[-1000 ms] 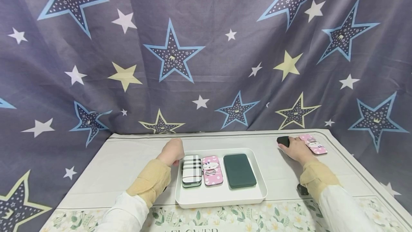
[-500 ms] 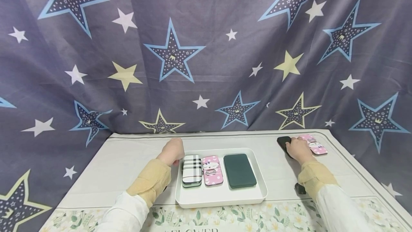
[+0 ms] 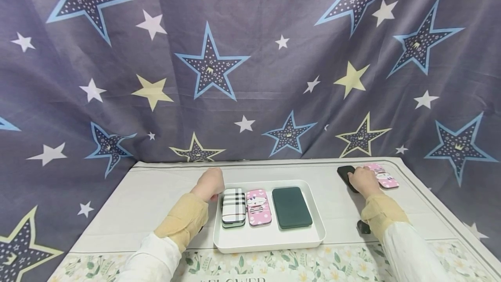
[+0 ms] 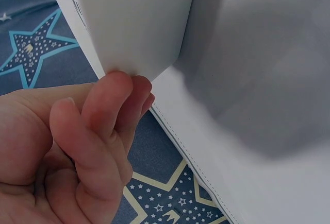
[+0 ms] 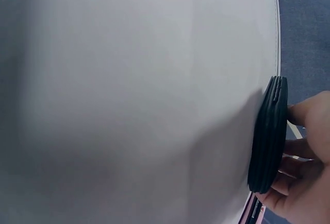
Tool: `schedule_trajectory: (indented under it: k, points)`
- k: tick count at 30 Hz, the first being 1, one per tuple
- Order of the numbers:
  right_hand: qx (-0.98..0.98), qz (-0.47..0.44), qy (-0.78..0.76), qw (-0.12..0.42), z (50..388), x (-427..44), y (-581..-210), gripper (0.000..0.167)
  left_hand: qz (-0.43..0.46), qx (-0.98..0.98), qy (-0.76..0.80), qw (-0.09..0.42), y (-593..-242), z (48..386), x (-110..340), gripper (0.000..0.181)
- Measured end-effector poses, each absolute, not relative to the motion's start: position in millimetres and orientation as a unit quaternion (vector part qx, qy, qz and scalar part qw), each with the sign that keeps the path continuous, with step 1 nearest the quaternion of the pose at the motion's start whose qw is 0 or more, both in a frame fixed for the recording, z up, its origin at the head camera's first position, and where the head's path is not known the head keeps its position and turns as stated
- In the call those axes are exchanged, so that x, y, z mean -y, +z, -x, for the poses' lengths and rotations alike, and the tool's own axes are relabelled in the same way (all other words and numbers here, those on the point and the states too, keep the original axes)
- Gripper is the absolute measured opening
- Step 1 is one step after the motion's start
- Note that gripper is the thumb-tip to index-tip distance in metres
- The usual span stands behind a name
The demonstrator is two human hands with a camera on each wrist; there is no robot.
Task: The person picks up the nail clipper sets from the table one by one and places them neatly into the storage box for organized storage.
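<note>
Nearest runs the floral band of the counter, with a small black object beside the right wrist, its nature unclear; beyond the band sits a white tray, holding a plaid case at left, a spotted pink case just beside it, and a larger green case at right; the left hand rests by the tray's far left corner, its fingers curled with the tips at the white wall in the wrist view, though I cannot tell whether they pinch it or merely lie against it; farther off, on the right, a dark case lies on the counter, and the relation that seems to count is here: it lies immediately left of the right hand, its long axis slanting from far left to near right, with the right hand much the nearer of the two; that hand's fingers are bent and touch the case, but whether they pinch its right side or only rest there I cannot tell; just right of the hand lies another pink case, slanting similarly; behind everything hangs a star-patterned curtain.
</note>
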State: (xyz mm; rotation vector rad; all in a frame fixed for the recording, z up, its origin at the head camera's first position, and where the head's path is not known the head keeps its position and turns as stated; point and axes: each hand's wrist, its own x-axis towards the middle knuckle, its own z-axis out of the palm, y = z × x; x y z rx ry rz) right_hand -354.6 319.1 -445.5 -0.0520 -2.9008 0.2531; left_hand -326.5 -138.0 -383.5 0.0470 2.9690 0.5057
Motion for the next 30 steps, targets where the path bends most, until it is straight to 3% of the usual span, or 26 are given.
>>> schedule_trajectory:
  k: [9, 20, 30]
  points:
    - [0.981, 0.037, 0.137, 0.131, 354, -319, -444, 0.041, -0.008, -0.981, 0.179, 0.072, -384, 326, 138, 0.018]
    - [0.97, 0.059, 0.206, 0.115, 357, -324, -441, 0.054, -0.011, -0.983, 0.17, 0.072, -384, 327, 138, 0.019]
    - [0.963, 0.057, 0.244, 0.102, 355, -332, -439, 0.052, -0.012, -0.983, 0.167, 0.071, -385, 327, 138, 0.018]
